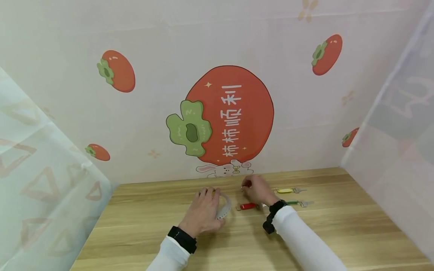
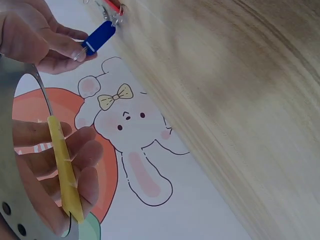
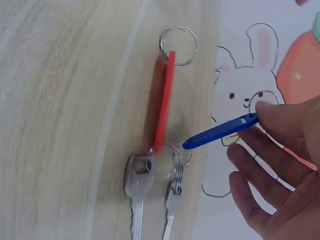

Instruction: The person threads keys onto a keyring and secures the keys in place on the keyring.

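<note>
In the head view my left hand (image 1: 202, 213) holds a grey ring-shaped band (image 1: 226, 207) over the wooden table. The left wrist view shows small holes along that band, with a yellow strip (image 2: 65, 172) on a wire against my curled fingers. My right hand (image 1: 259, 190) pinches a blue key tag (image 3: 217, 134) by its split-ring end between thumb and finger, near the back edge of the table. A small key (image 3: 173, 200) hangs at the tag's other end. Beside it lies a red key tag (image 3: 165, 105) with a larger key (image 3: 139, 180).
Right of my right hand, a yellow key tag (image 1: 285, 191) and a green key tag (image 1: 292, 202) lie with keys on the wooden table (image 1: 339, 229). A printed white sheet (image 1: 149, 113) stands behind the table, and sheets rise at both sides.
</note>
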A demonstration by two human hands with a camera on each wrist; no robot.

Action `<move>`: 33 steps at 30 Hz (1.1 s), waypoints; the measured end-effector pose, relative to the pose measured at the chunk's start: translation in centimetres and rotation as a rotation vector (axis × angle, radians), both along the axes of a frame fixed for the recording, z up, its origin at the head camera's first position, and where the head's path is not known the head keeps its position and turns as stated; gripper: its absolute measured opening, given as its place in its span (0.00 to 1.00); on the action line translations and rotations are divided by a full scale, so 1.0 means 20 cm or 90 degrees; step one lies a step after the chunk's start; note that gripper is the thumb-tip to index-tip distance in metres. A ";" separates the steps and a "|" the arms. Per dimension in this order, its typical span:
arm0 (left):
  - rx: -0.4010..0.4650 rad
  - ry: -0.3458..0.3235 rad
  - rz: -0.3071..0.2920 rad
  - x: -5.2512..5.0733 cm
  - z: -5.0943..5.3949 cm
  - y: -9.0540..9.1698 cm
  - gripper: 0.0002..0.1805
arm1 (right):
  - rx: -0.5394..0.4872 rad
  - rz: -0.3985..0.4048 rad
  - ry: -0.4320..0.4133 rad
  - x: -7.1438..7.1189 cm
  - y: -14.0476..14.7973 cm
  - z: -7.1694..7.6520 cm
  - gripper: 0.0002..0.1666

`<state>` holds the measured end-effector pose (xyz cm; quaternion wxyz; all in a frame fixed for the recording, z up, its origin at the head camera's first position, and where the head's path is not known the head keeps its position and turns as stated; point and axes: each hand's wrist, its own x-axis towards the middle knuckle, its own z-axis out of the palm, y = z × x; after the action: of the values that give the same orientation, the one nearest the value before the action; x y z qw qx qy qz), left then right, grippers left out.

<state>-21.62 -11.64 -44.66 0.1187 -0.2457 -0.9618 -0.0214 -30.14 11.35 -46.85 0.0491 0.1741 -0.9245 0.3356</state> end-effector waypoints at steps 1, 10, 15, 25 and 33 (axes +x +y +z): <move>0.001 0.001 0.001 0.00 0.00 0.00 0.48 | -0.016 0.000 0.003 0.00 0.01 0.00 0.06; 0.007 0.015 0.000 0.00 0.03 0.01 0.47 | -0.108 0.015 0.020 0.05 0.06 0.06 0.03; 0.023 0.020 -0.006 0.00 0.04 0.02 0.46 | -0.132 0.029 0.031 0.09 0.06 0.10 0.02; 0.030 0.024 -0.009 -0.01 0.06 0.03 0.48 | -0.172 0.028 0.030 0.13 0.06 0.16 0.04; 0.025 0.018 -0.006 -0.01 0.07 0.03 0.48 | -0.218 0.036 0.056 0.14 0.07 0.21 0.04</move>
<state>-21.86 -10.99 -43.29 0.1371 -0.2483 -0.9582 -0.0375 -27.37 12.69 -42.68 0.1089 0.2038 -0.8454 0.4816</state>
